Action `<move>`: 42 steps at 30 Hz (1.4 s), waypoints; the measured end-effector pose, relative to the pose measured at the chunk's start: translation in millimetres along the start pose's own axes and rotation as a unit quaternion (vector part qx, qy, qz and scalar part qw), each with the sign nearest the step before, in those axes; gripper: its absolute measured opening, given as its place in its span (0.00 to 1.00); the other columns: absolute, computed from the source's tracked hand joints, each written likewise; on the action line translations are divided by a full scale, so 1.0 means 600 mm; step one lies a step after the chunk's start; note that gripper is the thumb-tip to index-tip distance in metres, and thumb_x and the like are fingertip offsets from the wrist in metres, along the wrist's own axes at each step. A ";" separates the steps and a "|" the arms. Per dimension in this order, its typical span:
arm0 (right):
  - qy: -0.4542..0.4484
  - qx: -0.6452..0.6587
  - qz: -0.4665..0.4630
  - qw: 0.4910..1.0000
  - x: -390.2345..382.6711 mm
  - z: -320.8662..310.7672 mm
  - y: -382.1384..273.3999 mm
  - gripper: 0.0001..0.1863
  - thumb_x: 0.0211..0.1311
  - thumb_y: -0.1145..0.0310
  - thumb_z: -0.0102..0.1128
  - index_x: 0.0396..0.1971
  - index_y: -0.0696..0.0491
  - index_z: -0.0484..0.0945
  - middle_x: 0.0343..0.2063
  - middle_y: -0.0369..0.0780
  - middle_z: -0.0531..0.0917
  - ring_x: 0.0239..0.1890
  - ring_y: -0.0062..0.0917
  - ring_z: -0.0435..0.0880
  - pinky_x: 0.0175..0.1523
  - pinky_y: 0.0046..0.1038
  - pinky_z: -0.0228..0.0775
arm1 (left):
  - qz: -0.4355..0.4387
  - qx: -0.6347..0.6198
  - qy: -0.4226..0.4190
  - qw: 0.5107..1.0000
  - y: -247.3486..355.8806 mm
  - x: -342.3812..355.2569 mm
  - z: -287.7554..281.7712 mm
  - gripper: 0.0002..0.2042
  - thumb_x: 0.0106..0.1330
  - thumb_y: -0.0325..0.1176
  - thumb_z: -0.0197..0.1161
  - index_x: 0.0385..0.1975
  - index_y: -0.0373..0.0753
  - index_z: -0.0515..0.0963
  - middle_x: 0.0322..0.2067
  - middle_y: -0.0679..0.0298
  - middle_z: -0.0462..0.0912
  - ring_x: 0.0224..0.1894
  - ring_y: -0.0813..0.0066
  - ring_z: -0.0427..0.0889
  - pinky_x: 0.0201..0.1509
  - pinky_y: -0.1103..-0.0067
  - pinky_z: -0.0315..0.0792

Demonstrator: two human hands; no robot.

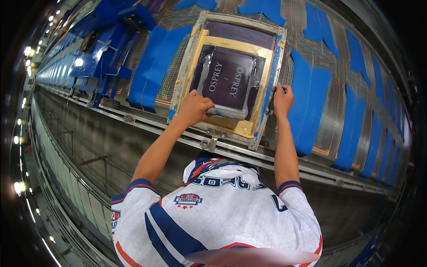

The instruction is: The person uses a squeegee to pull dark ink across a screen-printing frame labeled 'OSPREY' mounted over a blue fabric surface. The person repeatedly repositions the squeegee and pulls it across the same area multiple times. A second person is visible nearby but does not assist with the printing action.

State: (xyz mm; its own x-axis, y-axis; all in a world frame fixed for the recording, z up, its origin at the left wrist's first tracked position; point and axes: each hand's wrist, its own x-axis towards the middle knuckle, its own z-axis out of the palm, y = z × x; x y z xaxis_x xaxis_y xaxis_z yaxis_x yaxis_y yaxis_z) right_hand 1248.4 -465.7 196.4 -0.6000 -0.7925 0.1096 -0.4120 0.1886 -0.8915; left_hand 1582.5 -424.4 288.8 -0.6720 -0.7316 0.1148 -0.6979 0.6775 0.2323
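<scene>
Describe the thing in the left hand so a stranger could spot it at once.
Find the big rectangular frame between the blue pieces. Inside it, by the yellow strip nearest the person, the left hand grips a grey bar extending rightward. Unlike the flat yellow strips around it, the bar is grey and held in the hand.

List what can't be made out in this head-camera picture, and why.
All in the head view:
Near end of the squeegee: hidden by the left hand gripping it.
What the right hand holds, if anything: hidden by its curled fingers.
Surface beneath the screen frame: covered by the frame and its dark mesh.
Far blue panel: cut off by the upper edge.
</scene>
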 end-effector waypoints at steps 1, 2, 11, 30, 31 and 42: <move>-0.007 0.006 0.013 1.000 -0.004 -0.002 -0.005 0.12 0.63 0.61 0.63 0.32 0.56 0.81 0.31 0.44 0.85 0.34 0.40 0.83 0.43 0.38 0.72 | 0.007 0.007 -0.007 1.000 0.005 -0.013 -0.003 0.17 0.39 0.37 0.77 0.31 0.48 0.83 0.29 0.71 0.83 0.32 0.71 0.82 0.44 0.72 0.63; -0.004 -0.001 0.013 1.000 -0.006 0.003 -0.003 0.12 0.63 0.61 0.62 0.32 0.55 0.80 0.31 0.44 0.85 0.34 0.39 0.83 0.42 0.38 0.72 | 0.014 -0.011 -0.011 1.000 0.001 -0.027 0.003 0.17 0.39 0.37 0.77 0.31 0.47 0.83 0.28 0.71 0.83 0.32 0.70 0.82 0.44 0.72 0.63; -0.030 -0.063 0.004 0.998 0.006 0.016 0.034 0.14 0.63 0.58 0.63 0.33 0.56 0.80 0.28 0.44 0.83 0.31 0.32 0.81 0.37 0.34 0.70 | 0.001 -0.066 -0.084 0.994 -0.061 0.040 0.021 0.18 0.42 0.43 0.78 0.33 0.43 0.85 0.28 0.66 0.85 0.34 0.64 0.83 0.45 0.67 0.67; -0.384 -0.277 -0.240 0.847 0.109 0.143 -0.176 0.16 0.46 0.61 0.73 0.33 0.56 0.83 0.28 0.51 0.84 0.37 0.50 0.83 0.42 0.45 0.74 | -0.016 -0.082 -0.038 0.996 -0.215 0.304 0.043 0.20 0.43 0.43 0.78 0.37 0.45 0.87 0.25 0.63 0.85 0.32 0.59 0.83 0.42 0.67 0.71; -0.360 -0.260 -0.303 0.843 0.071 0.132 -0.166 0.15 0.44 0.65 0.72 0.32 0.55 0.83 0.25 0.50 0.83 0.34 0.48 0.82 0.40 0.45 0.74 | 0.005 -0.075 -0.011 0.997 -0.200 0.258 0.048 0.16 0.42 0.40 0.77 0.34 0.46 0.86 0.27 0.64 0.85 0.32 0.60 0.82 0.44 0.67 0.70; -0.377 -0.268 -0.299 0.835 0.001 0.089 -0.166 0.12 0.47 0.63 0.73 0.30 0.51 0.82 0.23 0.44 0.82 0.34 0.40 0.83 0.44 0.42 0.71 | 0.003 -0.061 -0.065 0.996 -0.148 0.191 0.029 0.14 0.46 0.41 0.77 0.32 0.47 0.85 0.29 0.65 0.85 0.35 0.64 0.83 0.45 0.67 0.68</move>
State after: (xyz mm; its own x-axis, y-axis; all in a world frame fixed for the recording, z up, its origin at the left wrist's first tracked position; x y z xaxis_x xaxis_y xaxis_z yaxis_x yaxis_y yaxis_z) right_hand 1325.8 -515.9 261.8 0.3415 -0.9396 -0.0223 -0.8519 -0.2994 -0.4297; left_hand 1563.6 -567.0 264.6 -0.7084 -0.7057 -0.0082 -0.6637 0.6622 0.3478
